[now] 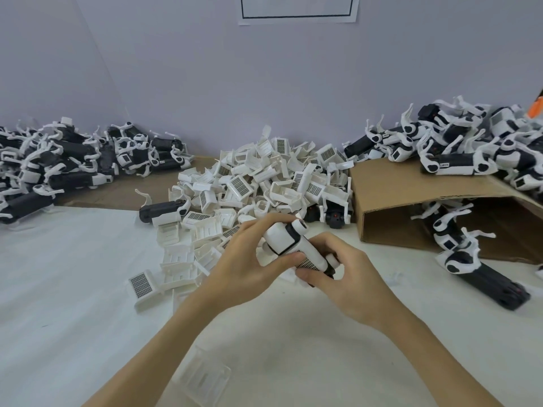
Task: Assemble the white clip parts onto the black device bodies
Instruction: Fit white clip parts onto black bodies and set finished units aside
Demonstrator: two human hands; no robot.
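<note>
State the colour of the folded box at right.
Plain brown folded cardboard box, seen best in the head view.

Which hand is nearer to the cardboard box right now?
Right. The right hand grips the lower end of the device closer to the cardboard box; the left hand holds its upper end, farther away.

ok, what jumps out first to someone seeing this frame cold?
Dead centre, the left hand and right hand grip one black-and-white device above the white table. Right behind them sits a big heap of loose white clip parts. Piles of black devices with white clips fill the far left and the far right, on and under a brown cardboard box.
</note>
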